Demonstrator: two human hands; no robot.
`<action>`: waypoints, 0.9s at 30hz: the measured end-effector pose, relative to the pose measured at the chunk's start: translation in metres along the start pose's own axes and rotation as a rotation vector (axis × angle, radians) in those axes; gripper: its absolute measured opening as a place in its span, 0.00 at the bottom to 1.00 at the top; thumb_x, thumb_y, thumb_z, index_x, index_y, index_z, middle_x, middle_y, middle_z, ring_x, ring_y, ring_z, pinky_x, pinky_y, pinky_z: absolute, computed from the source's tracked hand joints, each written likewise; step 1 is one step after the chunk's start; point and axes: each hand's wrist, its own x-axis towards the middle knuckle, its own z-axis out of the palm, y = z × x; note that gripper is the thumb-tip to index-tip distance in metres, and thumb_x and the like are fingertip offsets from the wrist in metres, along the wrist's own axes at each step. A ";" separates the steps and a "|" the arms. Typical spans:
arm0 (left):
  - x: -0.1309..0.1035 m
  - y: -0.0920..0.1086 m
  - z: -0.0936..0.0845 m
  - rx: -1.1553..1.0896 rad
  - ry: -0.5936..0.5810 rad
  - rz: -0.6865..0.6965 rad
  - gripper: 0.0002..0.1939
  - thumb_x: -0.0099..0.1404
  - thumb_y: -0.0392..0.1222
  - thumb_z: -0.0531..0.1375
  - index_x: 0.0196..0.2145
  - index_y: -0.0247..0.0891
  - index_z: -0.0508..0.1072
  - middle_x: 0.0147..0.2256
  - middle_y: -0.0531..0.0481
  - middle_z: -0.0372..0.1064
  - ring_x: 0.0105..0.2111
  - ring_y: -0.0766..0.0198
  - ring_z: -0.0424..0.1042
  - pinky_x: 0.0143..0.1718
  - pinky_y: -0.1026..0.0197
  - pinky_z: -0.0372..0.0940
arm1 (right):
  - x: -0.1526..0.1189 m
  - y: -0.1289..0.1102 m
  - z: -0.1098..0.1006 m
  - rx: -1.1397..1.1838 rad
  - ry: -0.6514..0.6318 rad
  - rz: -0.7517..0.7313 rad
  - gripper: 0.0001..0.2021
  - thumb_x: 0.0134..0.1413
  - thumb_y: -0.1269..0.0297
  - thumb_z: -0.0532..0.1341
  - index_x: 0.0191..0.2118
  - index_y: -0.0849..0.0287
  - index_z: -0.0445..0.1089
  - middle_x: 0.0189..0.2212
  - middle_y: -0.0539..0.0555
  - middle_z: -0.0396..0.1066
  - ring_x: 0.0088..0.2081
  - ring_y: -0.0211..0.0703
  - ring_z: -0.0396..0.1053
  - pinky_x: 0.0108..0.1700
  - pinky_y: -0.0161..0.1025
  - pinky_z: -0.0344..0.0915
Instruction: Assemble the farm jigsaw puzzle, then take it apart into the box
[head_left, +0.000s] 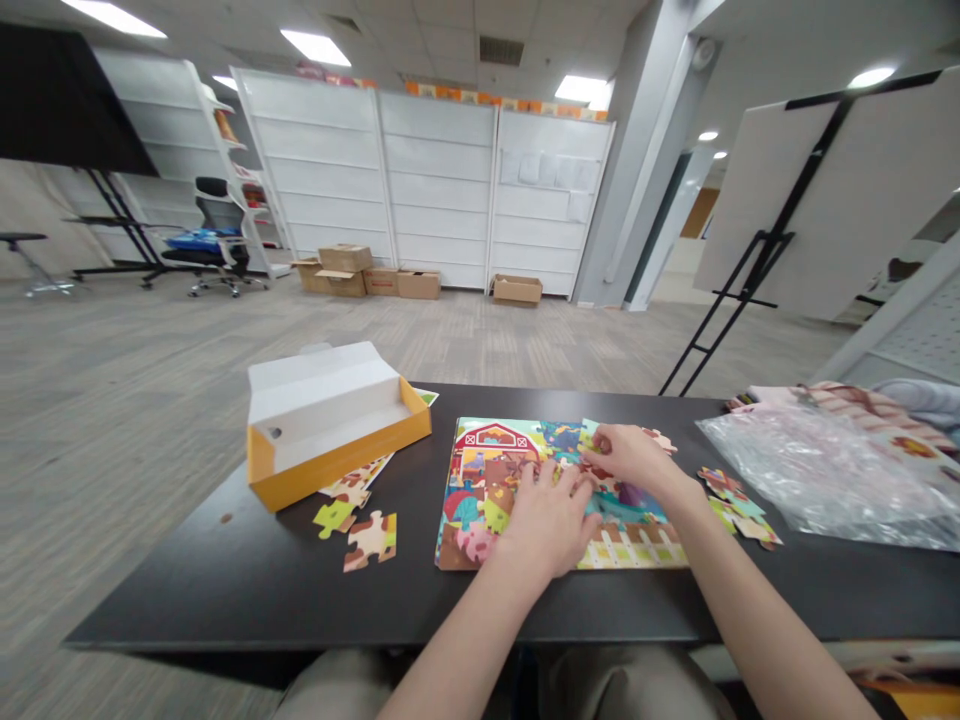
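At the left of my black table [420,600], the yellow box [405,435] lies open, its white inside facing me. Just in front of it are loose puzzle pieces [371,540], well apart from either hand.

To the right of them lies the puzzle board [637,552], its long axis running left to right across my front, so both my arms reach forward over its near edge. My left hand [551,515] rests on the middle of it, palm down, fingers spread and pointing away from me, gripping nothing that I can see.

Beyond those fingertips, at the board's far side, a dark blue patch [561,433] comes first, then a pale green piece [590,432] just to its right. That piece lies at the left tips of my right hand [628,458], which is the nearer of the two; my left sits closer to my body. My right fingers are bent around toward it, but they hide their own contact, so I cannot tell whether they pinch it or only touch it.

Right of that forearm are more puzzle pieces [739,508], then a clear plastic bag [832,475].
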 end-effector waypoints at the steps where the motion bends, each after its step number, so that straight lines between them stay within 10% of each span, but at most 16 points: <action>1: 0.000 0.000 0.000 -0.005 -0.002 0.000 0.21 0.74 0.53 0.47 0.58 0.44 0.66 0.59 0.46 0.65 0.58 0.46 0.60 0.58 0.39 0.56 | 0.003 0.009 0.001 0.027 0.021 -0.035 0.13 0.56 0.53 0.63 0.36 0.59 0.76 0.34 0.59 0.78 0.37 0.51 0.75 0.36 0.38 0.62; 9: 0.000 0.000 -0.001 -0.013 -0.010 0.005 0.22 0.74 0.53 0.47 0.58 0.43 0.66 0.60 0.45 0.65 0.57 0.46 0.60 0.58 0.39 0.57 | 0.022 0.064 0.015 0.142 0.177 0.035 0.16 0.59 0.53 0.59 0.38 0.60 0.76 0.38 0.60 0.77 0.40 0.50 0.75 0.42 0.39 0.66; 27: -0.001 -0.001 0.002 0.004 0.006 0.011 0.20 0.74 0.53 0.48 0.57 0.44 0.66 0.59 0.46 0.65 0.58 0.45 0.61 0.57 0.40 0.58 | 0.038 0.070 0.042 0.183 0.131 -0.045 0.27 0.51 0.42 0.65 0.47 0.62 0.75 0.45 0.65 0.74 0.46 0.57 0.73 0.52 0.47 0.67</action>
